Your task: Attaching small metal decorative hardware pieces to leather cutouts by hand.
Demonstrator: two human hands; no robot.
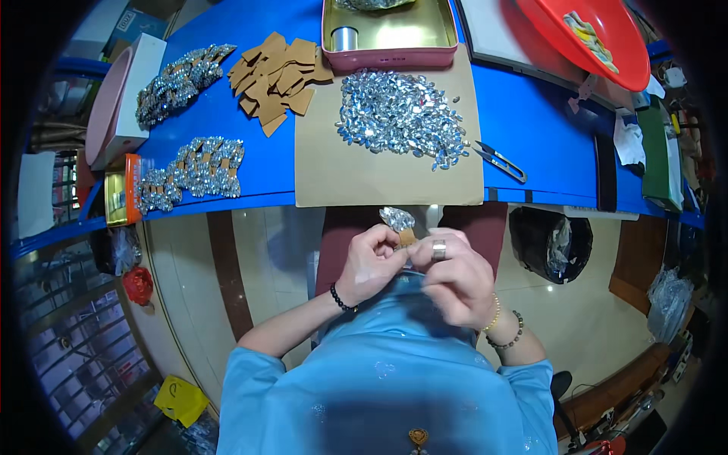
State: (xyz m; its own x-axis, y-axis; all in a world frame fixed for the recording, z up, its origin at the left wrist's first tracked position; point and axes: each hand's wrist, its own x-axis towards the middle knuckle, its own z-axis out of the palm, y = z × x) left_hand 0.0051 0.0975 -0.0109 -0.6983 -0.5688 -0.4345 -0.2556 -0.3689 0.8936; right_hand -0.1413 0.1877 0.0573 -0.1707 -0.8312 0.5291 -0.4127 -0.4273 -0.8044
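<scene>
Above my lap, my left hand (pixel 370 265) pinches a small tan patch (pixel 397 220) whose far end is covered in silver rhinestones. Close beside it on the right is my right hand (pixel 459 279), with thumb and fingers drawn together. Whatever sits in its fingertips is too small to make out, and the patch's near end is hidden by my fingers. Beyond my hands, a heap of loose silver rhinestones (pixel 398 114) lies on a cardboard sheet (pixel 318 178). Thread snips (pixel 502 163) rest to the right of the heap.
Tan blank patches (pixel 277 80) are piled left of the cardboard. Rhinestone-covered pieces (pixel 208 167) lie in clusters farther left on the blue table (pixel 546 155). A pink tin (pixel 390 59) with a thread spool (pixel 345 39) stands behind. At the far right is a red basin (pixel 633 49).
</scene>
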